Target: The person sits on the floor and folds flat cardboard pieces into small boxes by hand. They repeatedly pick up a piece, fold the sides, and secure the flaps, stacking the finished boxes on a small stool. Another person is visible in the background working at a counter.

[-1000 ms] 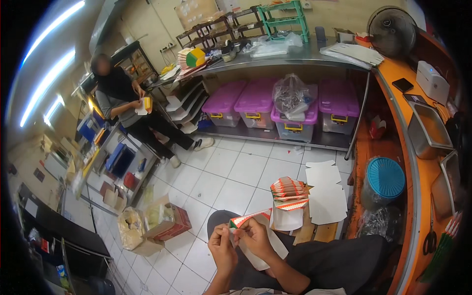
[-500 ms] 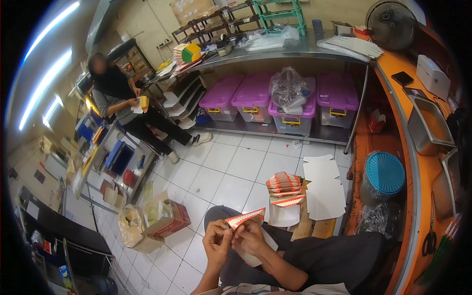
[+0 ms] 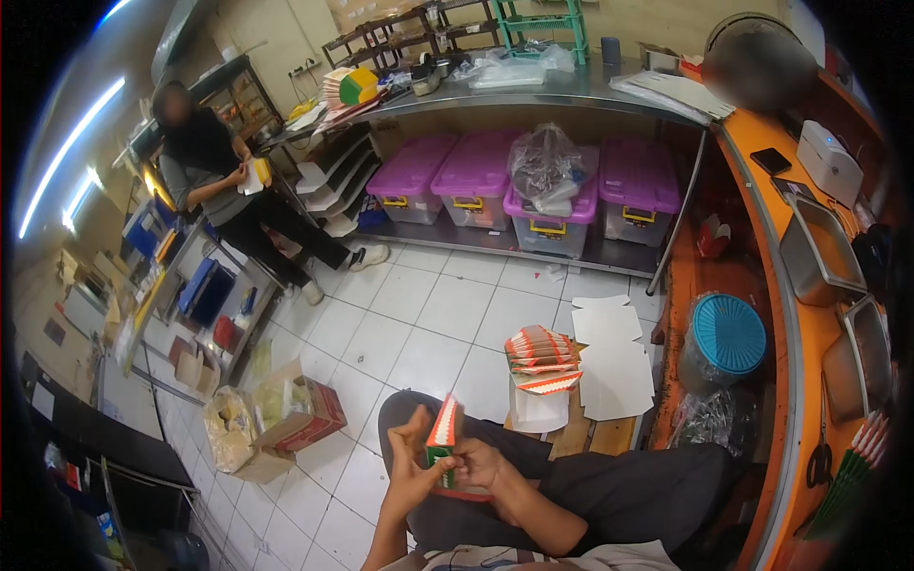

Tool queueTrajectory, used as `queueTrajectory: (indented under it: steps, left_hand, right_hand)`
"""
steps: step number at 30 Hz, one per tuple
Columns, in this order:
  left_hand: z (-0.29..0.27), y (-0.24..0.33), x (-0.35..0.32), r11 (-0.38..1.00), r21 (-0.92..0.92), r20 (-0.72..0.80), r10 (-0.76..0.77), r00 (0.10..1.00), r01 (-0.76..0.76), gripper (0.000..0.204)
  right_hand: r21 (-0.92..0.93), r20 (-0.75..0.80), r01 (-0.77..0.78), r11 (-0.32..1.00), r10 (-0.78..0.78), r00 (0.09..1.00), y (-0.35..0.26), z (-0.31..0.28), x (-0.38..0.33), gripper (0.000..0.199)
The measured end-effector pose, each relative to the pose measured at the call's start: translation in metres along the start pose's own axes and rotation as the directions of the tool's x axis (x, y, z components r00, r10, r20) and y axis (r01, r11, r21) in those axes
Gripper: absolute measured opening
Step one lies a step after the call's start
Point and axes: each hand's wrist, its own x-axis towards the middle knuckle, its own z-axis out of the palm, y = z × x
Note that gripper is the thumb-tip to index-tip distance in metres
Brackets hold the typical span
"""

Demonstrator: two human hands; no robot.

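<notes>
1. Half a second ago the small red, white and green folded carton lay nearly flat and slanted between the two hands; now it stands on edge, its zigzag white trim facing left, above the person's lap.
2. The left hand has turned upright since then. Its fingers are now spread and pointing up beside the carton's left face, while the thumb presses the lower edge.
3. The right hand stays closed on the carton's bottom corner, pinching it from the right, just where it was before.
4. The view has dropped slightly: the stack of matching cartons on the low wooden stool sits lower in the picture than a second ago, with white flat sheets still lying beside it.
5. The seated person at the far left holds a yellow and white item at chest height, much as before.
6. The lower part of the held carton is hidden behind both thumbs, so its full shape cannot be told.
7. The orange desk on the right bends with the lens; a blue round lid sits under it, and the things at its far edge are cut off in darkness.
</notes>
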Motion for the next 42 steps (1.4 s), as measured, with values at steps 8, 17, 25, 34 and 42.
queueTrajectory:
  steps: [8,17,25,34,42]
  left_hand:
    - [-0.016,0.009,0.002,0.944,0.296,0.377,0.026,0.926,-0.147,0.073]
    - [-0.022,0.012,0.002,0.994,0.011,-0.044,0.105,0.994,-0.104,0.034]
    - [0.018,-0.001,0.007,0.983,0.059,-0.094,0.179,0.979,-0.174,0.022]
    - [0.026,0.001,0.035,0.951,-0.052,-0.106,0.297,0.949,-0.303,0.042]
    - [0.056,-0.004,0.131,0.744,0.255,0.406,0.498,0.766,-0.618,0.136]
  right_hand:
    - [-0.234,0.11,-0.058,0.97,0.086,0.99,0.007,-0.007,0.003,0.022]
    - [-0.951,0.242,0.305,-0.046,-0.723,0.647,-0.01,0.086,-0.061,0.029]
    - [-0.98,0.192,0.152,-0.129,-0.819,0.541,-0.031,0.065,-0.068,0.023]
    - [-0.972,0.057,-0.08,-0.22,-0.557,0.828,-0.047,0.046,-0.086,0.058]
    - [-0.985,0.097,0.167,-0.046,-0.945,0.313,-0.083,0.018,-0.138,0.034]
